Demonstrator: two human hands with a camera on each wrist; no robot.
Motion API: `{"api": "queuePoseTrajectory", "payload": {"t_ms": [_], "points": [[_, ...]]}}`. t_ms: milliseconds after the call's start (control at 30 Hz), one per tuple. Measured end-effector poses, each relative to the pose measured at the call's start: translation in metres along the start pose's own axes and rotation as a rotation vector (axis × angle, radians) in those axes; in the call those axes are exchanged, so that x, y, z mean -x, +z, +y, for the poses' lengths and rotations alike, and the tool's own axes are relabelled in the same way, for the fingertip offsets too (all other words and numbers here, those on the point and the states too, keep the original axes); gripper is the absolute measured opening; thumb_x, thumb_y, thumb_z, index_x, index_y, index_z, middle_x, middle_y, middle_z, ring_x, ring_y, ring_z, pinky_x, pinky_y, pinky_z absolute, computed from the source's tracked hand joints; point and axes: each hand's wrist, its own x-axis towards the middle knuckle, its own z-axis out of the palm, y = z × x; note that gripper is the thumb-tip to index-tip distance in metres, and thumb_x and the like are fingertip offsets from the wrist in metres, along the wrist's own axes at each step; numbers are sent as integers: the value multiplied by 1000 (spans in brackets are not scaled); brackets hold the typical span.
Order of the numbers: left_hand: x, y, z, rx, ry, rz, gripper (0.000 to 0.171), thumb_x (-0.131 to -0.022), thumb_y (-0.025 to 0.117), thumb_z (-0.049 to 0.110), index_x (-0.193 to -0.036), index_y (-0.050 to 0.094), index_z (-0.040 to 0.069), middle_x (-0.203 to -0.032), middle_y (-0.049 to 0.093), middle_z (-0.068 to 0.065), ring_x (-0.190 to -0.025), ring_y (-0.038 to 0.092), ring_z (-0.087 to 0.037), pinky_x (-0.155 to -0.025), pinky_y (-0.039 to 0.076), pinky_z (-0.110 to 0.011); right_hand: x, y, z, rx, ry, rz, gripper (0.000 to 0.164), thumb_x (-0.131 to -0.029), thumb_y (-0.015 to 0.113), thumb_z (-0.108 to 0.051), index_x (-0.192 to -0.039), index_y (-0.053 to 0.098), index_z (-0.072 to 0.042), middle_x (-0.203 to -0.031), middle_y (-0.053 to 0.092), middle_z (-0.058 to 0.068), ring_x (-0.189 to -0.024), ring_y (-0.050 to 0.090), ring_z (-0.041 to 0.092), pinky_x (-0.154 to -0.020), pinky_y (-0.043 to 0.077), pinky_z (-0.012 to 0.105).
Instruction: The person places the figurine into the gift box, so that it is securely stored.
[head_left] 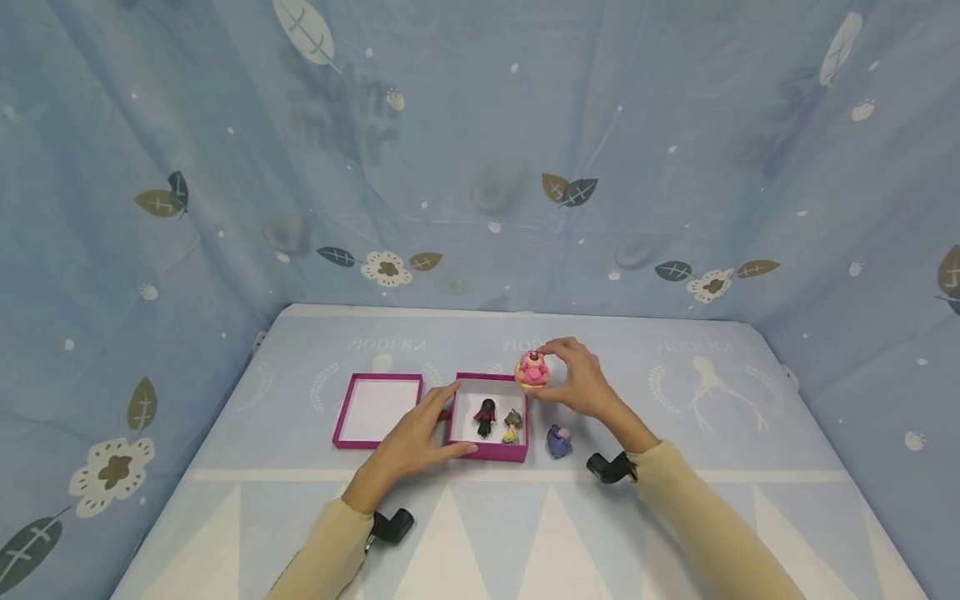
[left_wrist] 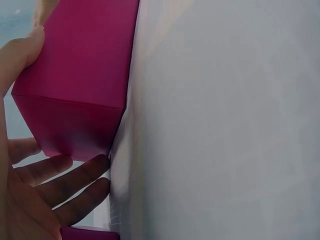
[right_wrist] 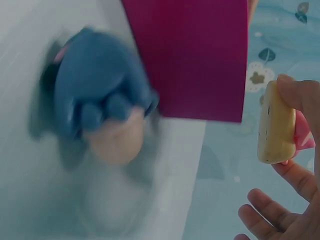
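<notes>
My right hand [head_left: 585, 387] pinches a pink bear figurine [head_left: 532, 369] over the right back corner of a magenta box [head_left: 501, 452]. In the right wrist view its pale yellow base [right_wrist: 276, 125] sits between thumb and fingers. My left hand [head_left: 411, 442] grips the box at its left end, thumb along the front wall and fingers against the end wall [left_wrist: 70, 127]. Inside the white-lined box lie a dark-haired figurine [head_left: 486, 417] in black and red and a small grey and yellow figurine [head_left: 512, 425]. A blue donkey-like figurine [head_left: 557, 442] lies right of the box.
Left of the box lies a shallow magenta-edged lid [head_left: 377, 408], its white inside facing up. A pale blue and white patterned cloth [head_left: 495, 533] covers the table. Blue printed curtains [head_left: 480, 150] enclose the back and sides. Black cameras are strapped to both wrists.
</notes>
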Motion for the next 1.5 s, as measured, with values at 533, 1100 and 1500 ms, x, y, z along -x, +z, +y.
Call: {"api": "queuePoseTrajectory", "payload": {"t_ms": [533,1100,1500], "points": [[0,0,1,-23,-23,7,105,-75,73,65,-156,26,18,-152,42,-8,-131,52,-29,-106,44,-54,7,27,-38,-42,-139,-99,63,-67,90,-37,-121,65,-14,-135,51,13,-127,45,35,-102,32,58],[-1,1,0,-19,-14,3,104,-76,72,65,-156,24,20,-151,42,-7,-130,53,-28,-105,45,-54,10,45,-44,-12,-142,-117,64,-65,90,-40,-120,67,-15,-136,50,12,-127,44,33,-103,33,54],[0,2,-2,-15,-3,9,105,-75,73,65,-156,25,19,-150,43,-7,-128,54,-28,-104,45,-54,11,44,-44,-12,-136,-109,63,-65,90,-39,-120,67,-16,-137,49,11,-128,43,34,-104,32,56]]}}
